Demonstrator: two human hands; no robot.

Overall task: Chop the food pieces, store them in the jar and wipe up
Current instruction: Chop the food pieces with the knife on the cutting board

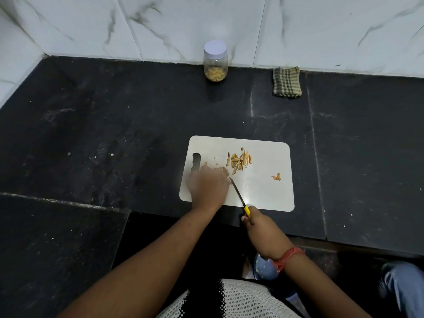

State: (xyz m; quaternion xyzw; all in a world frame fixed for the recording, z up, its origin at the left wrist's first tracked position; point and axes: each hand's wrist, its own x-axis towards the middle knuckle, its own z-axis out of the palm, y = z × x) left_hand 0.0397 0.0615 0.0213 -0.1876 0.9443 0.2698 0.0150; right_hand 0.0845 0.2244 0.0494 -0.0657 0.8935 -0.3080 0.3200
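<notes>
1. Black stone counter (114, 134) backs a white cutting board (270, 187), centre frame, strewn with food pieces (239, 160).
2. Left hand (206, 187), blurred, pins one piece; right hand (259, 228) grips the yellow-handled knife (238, 195).
3. Lidded jar (215, 61) and cloth (286, 81) wait, upper centre.
4. Risk: blade beside fingertips could nick them.

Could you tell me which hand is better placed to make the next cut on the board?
The right hand: it grips the knife, blade over the cutting board. The left hand rests on the food pieces.
</notes>
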